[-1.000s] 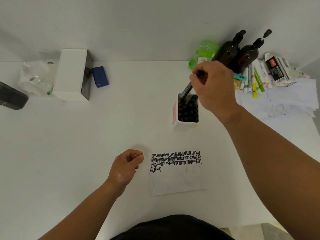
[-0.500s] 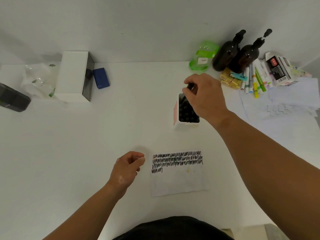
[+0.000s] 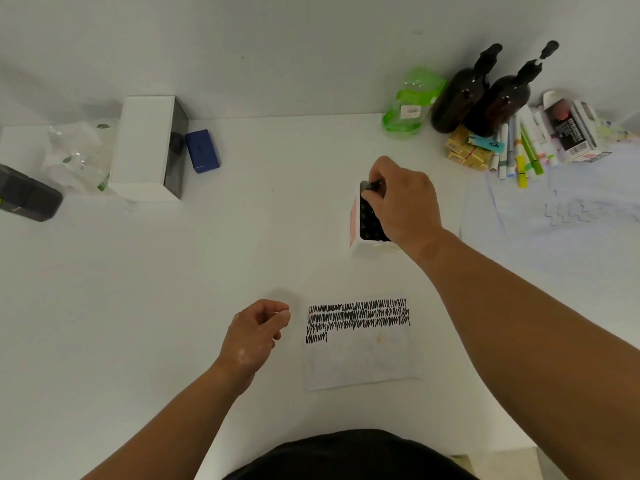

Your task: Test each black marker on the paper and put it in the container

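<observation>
Marker at the container

Your right hand (image 3: 401, 206) pinches a black marker (image 3: 373, 186) in the container (image 3: 360, 245); your left hand (image 3: 254, 336), loosely curled, holds nothing beside the paper (image 3: 360, 362).

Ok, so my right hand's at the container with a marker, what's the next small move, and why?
Probably let go and lift the hand away. Your right hand pinches the top of the black marker at the far corner of the container, and it already looks sunk down among the others packed inside. The left hand waits beside the paper, holding nothing visible.
</observation>
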